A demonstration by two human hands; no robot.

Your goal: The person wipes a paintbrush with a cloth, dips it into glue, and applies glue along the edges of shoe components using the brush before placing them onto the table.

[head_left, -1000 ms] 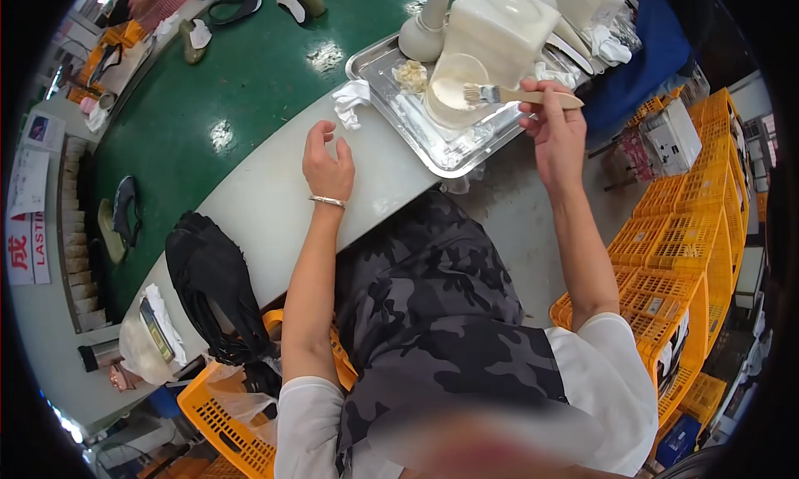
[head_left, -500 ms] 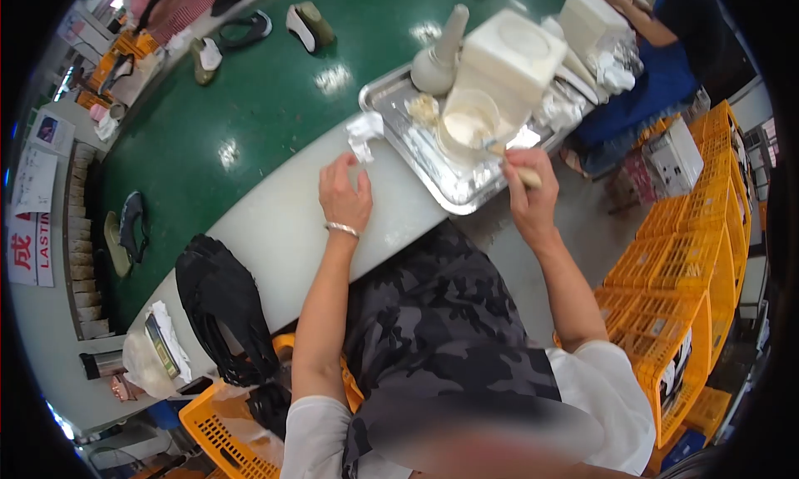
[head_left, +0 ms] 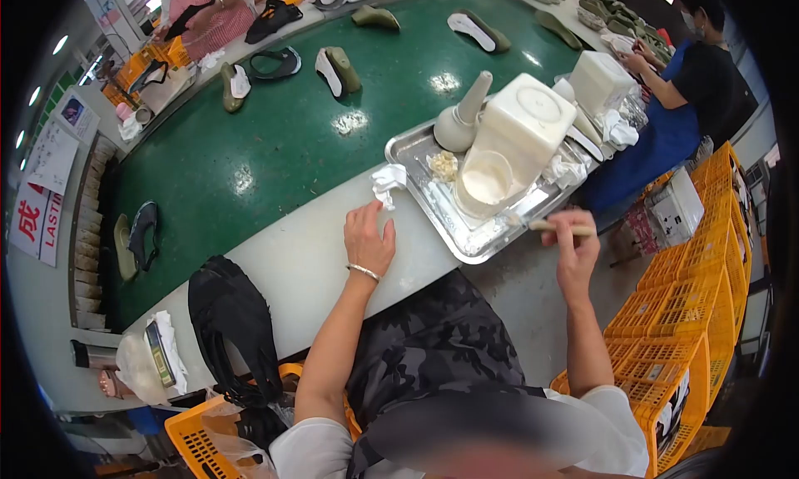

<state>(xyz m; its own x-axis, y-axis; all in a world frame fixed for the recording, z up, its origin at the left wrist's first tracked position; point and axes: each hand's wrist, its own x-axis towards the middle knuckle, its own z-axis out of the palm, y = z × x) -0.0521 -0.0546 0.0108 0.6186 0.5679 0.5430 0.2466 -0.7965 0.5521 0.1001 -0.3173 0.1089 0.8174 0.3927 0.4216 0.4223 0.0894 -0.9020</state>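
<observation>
The brush [head_left: 562, 228] was in the right hand [head_left: 576, 250], whose fingers were closed around its pale handle. It lay roughly level, its head pointing left, at the near right edge of the metal tray [head_left: 434, 213]; the bristles were too blurred to make out, and whether they touched the rim could not be told. On the tray stood a round tub [head_left: 484, 182] with a whitish substance inside, and right behind it a big white plastic container [head_left: 533, 113]. A pale bottle with a long spout [head_left: 458, 128] stood to the left of these, with a yellowish crumpled lump [head_left: 443, 167] in front of it.

The left hand [head_left: 369, 242] was over the white counter [head_left: 291, 258], its fingers loosely curved and parted, gripping nothing that showed. Crumpled white paper [head_left: 388, 183] lay just beyond its fingertips, next to the tray.

Farther left on the counter was a black bundle [head_left: 233, 329], with a clear plastic bag [head_left: 140, 367] beyond it. Behind the counter ran a green surface [head_left: 250, 163] with shoes, among them an olive and white one [head_left: 339, 71]. To the right were stacked yellow crates [head_left: 666, 312] and, farther back, a person in a blue apron [head_left: 641, 167].
</observation>
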